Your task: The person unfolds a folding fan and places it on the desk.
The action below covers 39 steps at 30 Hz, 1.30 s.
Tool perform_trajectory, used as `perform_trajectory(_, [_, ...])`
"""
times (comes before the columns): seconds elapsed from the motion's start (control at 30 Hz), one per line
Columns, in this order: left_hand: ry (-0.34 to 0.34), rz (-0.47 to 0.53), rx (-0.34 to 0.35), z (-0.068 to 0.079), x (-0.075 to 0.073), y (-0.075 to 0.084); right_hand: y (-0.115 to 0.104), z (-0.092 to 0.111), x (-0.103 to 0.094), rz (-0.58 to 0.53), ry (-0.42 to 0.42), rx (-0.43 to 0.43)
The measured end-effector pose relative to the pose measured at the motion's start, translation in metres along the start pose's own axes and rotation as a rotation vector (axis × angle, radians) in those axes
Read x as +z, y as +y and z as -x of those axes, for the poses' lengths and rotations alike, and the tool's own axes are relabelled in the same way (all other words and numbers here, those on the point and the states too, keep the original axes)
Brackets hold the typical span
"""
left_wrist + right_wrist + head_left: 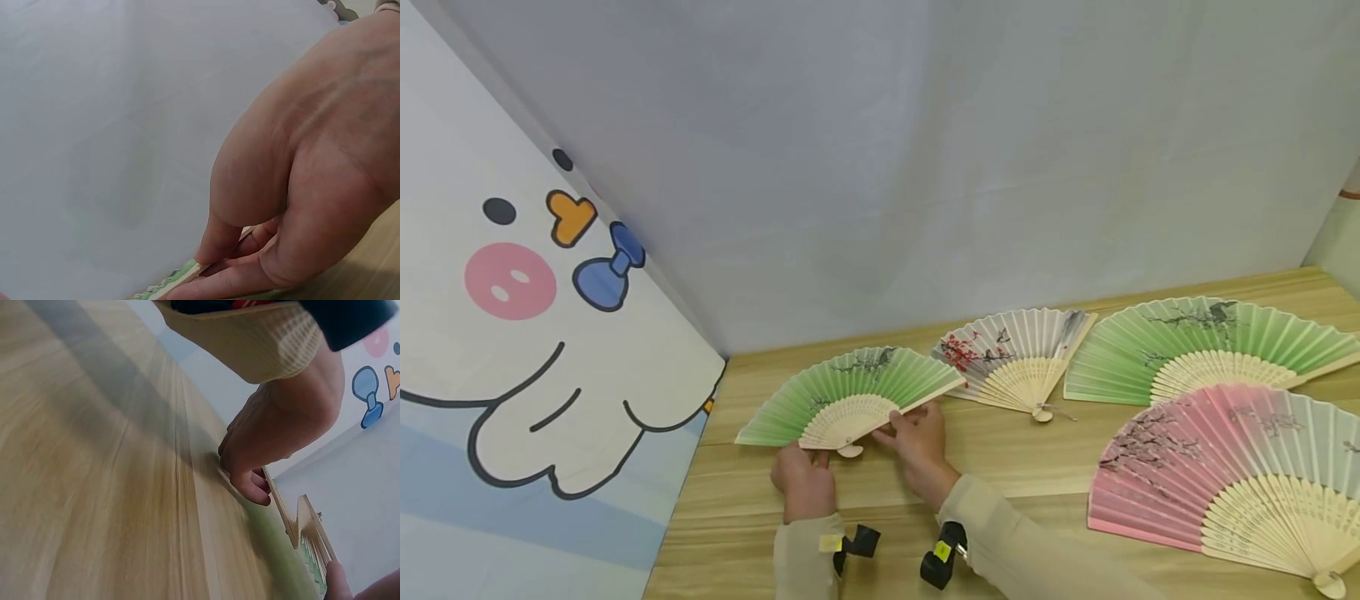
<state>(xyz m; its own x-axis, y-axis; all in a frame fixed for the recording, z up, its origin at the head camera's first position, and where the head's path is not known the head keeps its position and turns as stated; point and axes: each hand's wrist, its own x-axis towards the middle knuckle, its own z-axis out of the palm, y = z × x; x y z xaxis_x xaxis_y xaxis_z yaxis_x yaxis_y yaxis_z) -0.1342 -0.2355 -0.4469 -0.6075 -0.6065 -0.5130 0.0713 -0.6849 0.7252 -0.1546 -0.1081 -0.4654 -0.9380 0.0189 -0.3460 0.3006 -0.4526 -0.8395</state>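
Observation:
Spread wide, a green folding fan (827, 392) with pale slatted ribs and a dark branch print is between both hands near the left part of the table. My left hand (805, 479) pinches its left outer rib, thumb and fingers on either side, as the left wrist view shows with the fan's edge (181, 275). My right hand (921, 450) holds the right outer rib, thumb on top. In the right wrist view the fan (309, 528) is seen edge-on, its near edge tilted close over the wood.
Right of it lie a white fan with red blossoms (1007, 354), a larger green fan (1225, 329) and a pink and grey fan (1180, 454), all spread on the wooden table (737, 533). A pale curtain (925, 167) hangs behind; a cartoon panel (550, 375) stands left.

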Motion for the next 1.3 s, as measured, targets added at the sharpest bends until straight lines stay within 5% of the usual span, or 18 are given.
perform_trajectory(0.57, [-0.055, -0.010, 0.000, 0.001, 0.008, 0.004, 0.000, -0.004, -0.003, 0.024, -0.050, 0.048])
perform_trajectory(1.3, [-0.010, 0.041, 0.045, 0.012, 0.013, 0.007, -0.012, 0.006, -0.015, 0.096, -0.146, 0.122])
